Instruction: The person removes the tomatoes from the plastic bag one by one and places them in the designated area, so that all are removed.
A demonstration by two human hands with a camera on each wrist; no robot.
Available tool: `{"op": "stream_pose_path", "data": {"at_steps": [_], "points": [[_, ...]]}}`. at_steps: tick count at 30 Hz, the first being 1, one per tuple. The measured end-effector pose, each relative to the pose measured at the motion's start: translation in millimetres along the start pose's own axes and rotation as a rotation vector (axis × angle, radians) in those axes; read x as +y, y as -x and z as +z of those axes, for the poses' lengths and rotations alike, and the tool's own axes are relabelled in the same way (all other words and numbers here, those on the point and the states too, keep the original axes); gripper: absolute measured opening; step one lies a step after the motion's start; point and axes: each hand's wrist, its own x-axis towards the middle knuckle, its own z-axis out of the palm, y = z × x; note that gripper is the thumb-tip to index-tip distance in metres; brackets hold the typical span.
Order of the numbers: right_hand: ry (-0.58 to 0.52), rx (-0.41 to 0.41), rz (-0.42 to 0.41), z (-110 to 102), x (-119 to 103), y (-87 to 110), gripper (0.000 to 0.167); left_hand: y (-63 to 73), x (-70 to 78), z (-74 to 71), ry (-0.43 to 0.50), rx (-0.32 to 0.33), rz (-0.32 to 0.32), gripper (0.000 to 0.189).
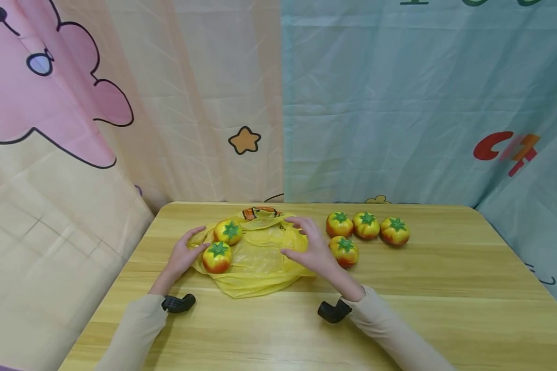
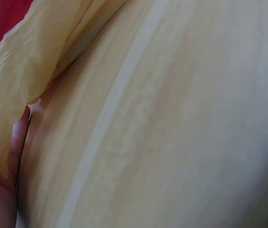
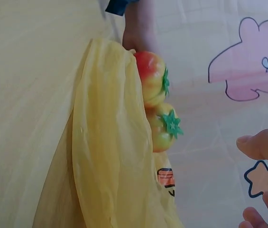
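Observation:
A thin yellow plastic bag [image 1: 260,252] lies spread on the table. At its left side two red-and-yellow tomatoes [image 1: 217,257] with green star-shaped tops rest on the bag, one behind the other. My left hand [image 1: 182,257] is beside them, thumb and fingers apart, the thumb tip right at the nearer tomato. In the left wrist view, bag film [image 2: 34,61] drapes over part of that hand. Above the bag's right side my right hand [image 1: 315,247] holds nothing, its thumb and fingers spread; some of its fingers [image 3: 266,145] show in the right wrist view.
Several more tomatoes [image 1: 366,225] stand on the table right of the bag, one of them [image 1: 344,251] close behind my right wrist. A printed curtain [image 1: 376,118] hangs along the far edge of the wooden table [image 1: 445,278].

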Motion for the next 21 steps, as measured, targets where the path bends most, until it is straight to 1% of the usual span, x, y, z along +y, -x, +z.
{"op": "stream_pose_path", "data": {"at_steps": [7, 18, 21], "points": [[-0.052, -0.034, 0.0, 20, -6, -6.7, 0.065, -1.0, 1.0, 0.0, -0.004, -0.001, 0.005, 0.053], [-0.179, -0.058, 0.078, 51, -14, -13.0, 0.065, 0.7, 5.4, -0.5, -0.009, -0.016, -0.015, 0.058], [-0.205, -0.07, 0.093, 61, -15, -13.0, 0.065, 1.0, 5.1, -1.0, -0.012, -0.013, -0.017, 0.057]]}}
